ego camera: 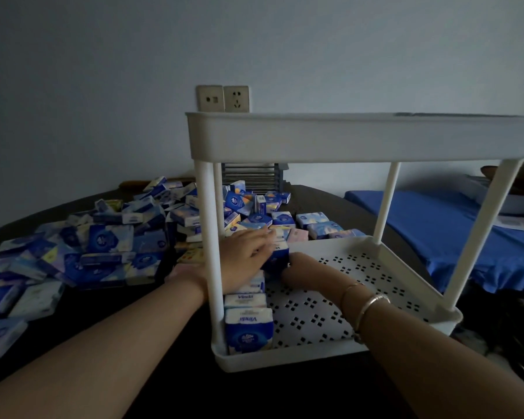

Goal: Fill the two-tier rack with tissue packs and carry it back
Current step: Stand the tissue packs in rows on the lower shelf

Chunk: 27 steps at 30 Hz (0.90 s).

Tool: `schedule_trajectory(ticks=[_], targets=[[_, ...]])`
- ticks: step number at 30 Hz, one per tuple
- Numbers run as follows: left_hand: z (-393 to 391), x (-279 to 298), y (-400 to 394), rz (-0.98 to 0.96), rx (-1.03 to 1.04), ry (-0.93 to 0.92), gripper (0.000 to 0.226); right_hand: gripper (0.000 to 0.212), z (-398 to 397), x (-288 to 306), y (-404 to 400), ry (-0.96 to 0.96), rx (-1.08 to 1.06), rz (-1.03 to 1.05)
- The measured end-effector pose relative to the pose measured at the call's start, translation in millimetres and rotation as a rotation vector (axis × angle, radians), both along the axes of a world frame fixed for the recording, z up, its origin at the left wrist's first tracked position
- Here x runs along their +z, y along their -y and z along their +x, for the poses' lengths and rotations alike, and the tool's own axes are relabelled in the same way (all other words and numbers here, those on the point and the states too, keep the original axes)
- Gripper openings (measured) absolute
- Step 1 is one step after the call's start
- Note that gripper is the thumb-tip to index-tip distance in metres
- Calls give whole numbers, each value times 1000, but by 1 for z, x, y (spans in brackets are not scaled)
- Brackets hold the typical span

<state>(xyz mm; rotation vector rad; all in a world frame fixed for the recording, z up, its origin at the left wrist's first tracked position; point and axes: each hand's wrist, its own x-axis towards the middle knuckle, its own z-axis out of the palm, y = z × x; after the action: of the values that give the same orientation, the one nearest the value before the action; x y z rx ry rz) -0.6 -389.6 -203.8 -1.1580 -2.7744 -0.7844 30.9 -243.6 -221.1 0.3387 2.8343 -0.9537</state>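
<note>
White plastic makes up the rack, which stands on the dark table at about 4 o'clock in our view, its top tier at the level of the wall sockets and its perforated lower tier down near our arms. Along the left edge of that lower tier we see a row of packs standing upright, blue and white, running from the near corner toward the back. Our left hand reaches in past the front-left post and lies over a blue pack at the far end of the row, fingers spread across its top. Our right hand, with bangles on the wrist, grips the same pack from the right side. At 9 to 11 o'clock of the rack a loose pile of packs covers the table, with more behind the rack at 12 o'clock. A blue cloth lies at 2 o'clock.
</note>
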Motion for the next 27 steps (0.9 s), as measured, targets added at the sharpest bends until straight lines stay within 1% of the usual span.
schedule_trajectory(ticks=[2,4,7,8,9,10,12,13,16,20,22,24,27], targets=[[2,0,4,261,-7,127,42,37,6,2,-2,-7,-44,-7],[7,2,14,414,16,170,37,41,17,6,-5,-44,-92,1],[17,5,29,499,54,176,28,48,45,18,-7,-152,-107,14],[22,7,35,525,92,206,26,50,57,23,-5,-198,-96,10],[28,7,42,560,123,258,25,47,68,29,-2,-239,-86,2],[32,6,50,573,152,284,26,39,81,36,3,-282,-73,-6],[47,4,70,546,175,274,27,24,106,51,17,-363,-37,-15],[56,3,80,540,181,261,25,20,118,57,26,-401,-17,-9],[77,-1,107,505,239,151,22,20,146,69,51,-500,39,-32],[95,-17,148,496,347,133,22,18,171,75,90,-614,128,-47],[100,-26,172,511,390,126,23,16,173,72,111,-640,178,-53],[102,-32,194,485,441,82,23,14,165,66,131,-623,224,-80],[92,-46,223,355,529,-116,27,17,143,52,162,-601,285,-48]])
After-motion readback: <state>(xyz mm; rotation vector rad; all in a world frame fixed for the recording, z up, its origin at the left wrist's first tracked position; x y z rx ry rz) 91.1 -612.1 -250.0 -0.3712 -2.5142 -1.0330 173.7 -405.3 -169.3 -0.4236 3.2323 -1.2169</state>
